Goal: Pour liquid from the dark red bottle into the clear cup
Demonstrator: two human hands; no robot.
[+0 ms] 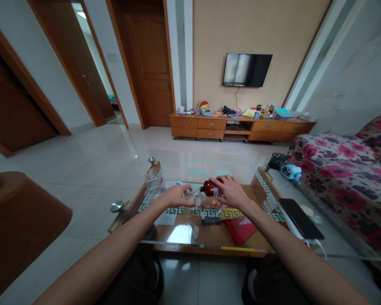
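My right hand [231, 191] grips a small reddish-brown bottle [210, 189] with a black neck. The bottle lies nearly level, its neck pointing left toward my left hand. Curled around a clear, see-through cup [195, 198] is my left hand [177, 195], thumb on the near side. The bottle's neck is just above and beside the cup; whether they touch, or any liquid flows, I cannot tell. Both hands are over the glass-topped coffee table [174, 210]. To the left of my left hand stands another clear vessel [152, 181].
A black phone [301, 218] lies on the table's right side, near a white cable. Farther back are a blue toy-like object [291, 172] and a black mesh pen holder [275, 161]. Beneath the glass lies a red packet [240, 231]. A flowered sofa [339, 169] stands right.
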